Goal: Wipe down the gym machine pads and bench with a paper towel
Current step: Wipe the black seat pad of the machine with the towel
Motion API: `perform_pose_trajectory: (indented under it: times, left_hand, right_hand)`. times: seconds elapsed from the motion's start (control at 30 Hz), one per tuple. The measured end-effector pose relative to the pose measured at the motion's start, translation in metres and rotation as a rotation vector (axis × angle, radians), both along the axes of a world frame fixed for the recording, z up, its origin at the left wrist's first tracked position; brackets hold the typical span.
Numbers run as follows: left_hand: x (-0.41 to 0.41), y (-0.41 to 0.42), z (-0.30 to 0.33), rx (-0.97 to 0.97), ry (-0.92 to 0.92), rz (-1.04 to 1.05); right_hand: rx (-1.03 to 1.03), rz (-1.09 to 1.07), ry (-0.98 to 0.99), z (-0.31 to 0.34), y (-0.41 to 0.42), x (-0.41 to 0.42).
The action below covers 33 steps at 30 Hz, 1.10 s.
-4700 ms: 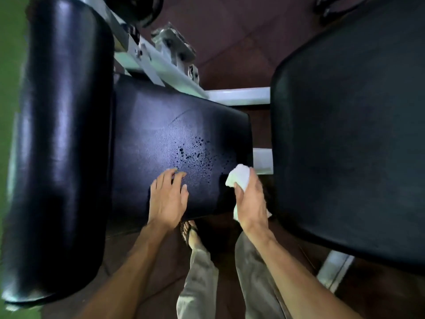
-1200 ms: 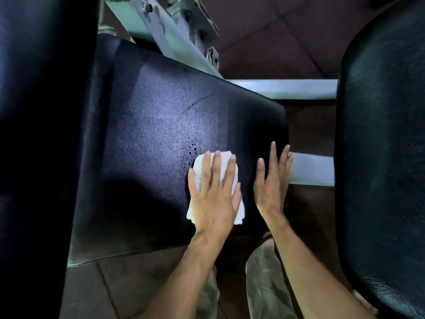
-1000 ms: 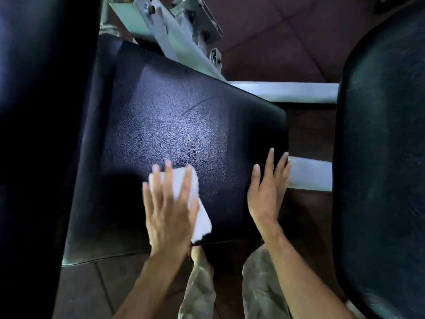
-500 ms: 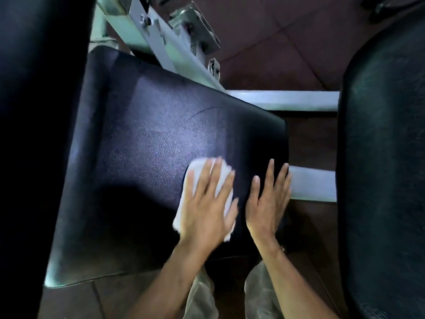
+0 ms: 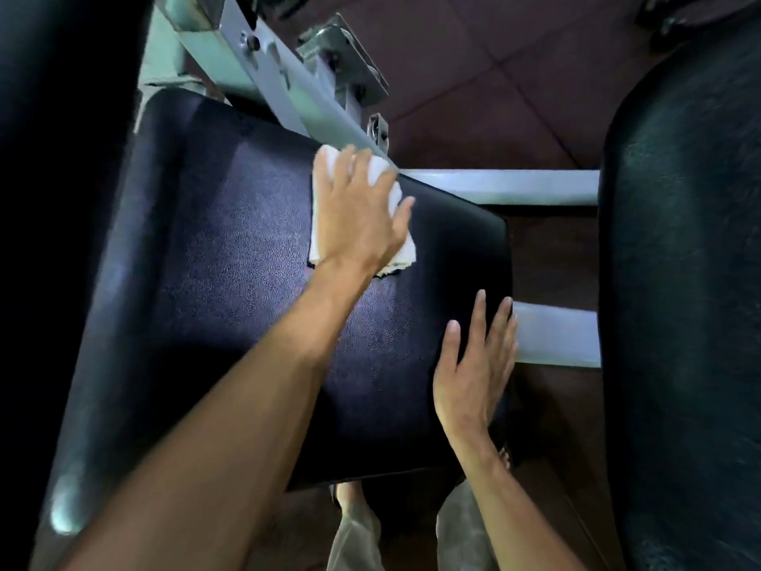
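Observation:
A black padded bench seat fills the middle of the view. My left hand lies flat on a folded white paper towel and presses it against the seat's far edge, beside the grey frame. My right hand rests flat on the seat's near right corner with fingers spread and holds nothing. The wet specks seen earlier on the seat no longer show.
A tall black roller pad runs down the left side. Another large black pad stands at the right. Grey metal frame bars cross between the seat and that pad, above a dark red tiled floor. My legs show below.
My left hand has slid the paper towel from the seat's near middle up to its far edge. My right hand has stayed at the near right corner.

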<state>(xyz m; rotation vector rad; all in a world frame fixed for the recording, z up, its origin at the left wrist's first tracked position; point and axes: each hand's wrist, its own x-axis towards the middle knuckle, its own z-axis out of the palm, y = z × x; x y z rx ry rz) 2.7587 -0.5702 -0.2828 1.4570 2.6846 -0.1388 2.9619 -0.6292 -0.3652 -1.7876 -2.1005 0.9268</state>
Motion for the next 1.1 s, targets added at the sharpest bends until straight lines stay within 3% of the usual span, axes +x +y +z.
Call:
perform_pose_trajectory:
  times: [0.1, 0.27, 0.37, 0.53, 0.6, 0.73, 0.83, 0.97, 1.1]
  left_hand:
    - [0.045, -0.035, -0.011, -0.012, 0.013, -0.173]
    - [0.104, -0.097, -0.013, -0.007, -0.077, -0.132]
    - [0.104, -0.118, -0.001, 0.114, -0.156, -0.169]
    - [0.042, -0.152, 0.014, 0.145, -0.103, 0.116]
    - [0.027, -0.166, 0.010, 0.106, -0.047, 0.179]
    - [0.030, -0.172, 0.003, 0.076, -0.014, 0.176]
    - [0.031, -0.170, 0.001, 0.080, 0.021, 0.197]
    - [0.032, -0.170, 0.000, 0.092, 0.016, 0.209]
    - [0.035, -0.167, -0.001, 0.083, 0.022, 0.235]
  right_hand:
    - [-0.025, 0.009, 0.050, 0.003, 0.001, 0.003]
    - [-0.112, 0.039, 0.242, 0.008, 0.007, 0.016]
    - [-0.221, -0.050, 0.353, 0.019, 0.012, 0.016]
    - [-0.124, -0.163, 0.487, 0.062, -0.004, -0.022]
    - [-0.073, -0.060, 0.440, 0.074, -0.027, -0.044]
    - [0.044, 0.152, 0.039, 0.065, -0.075, -0.048]
    - [0.076, 0.182, -0.035, 0.051, -0.084, -0.010]
    - [0.018, -0.002, -0.008, 0.035, -0.042, 0.011]
    - [0.017, -0.262, 0.015, 0.026, 0.061, -0.054]
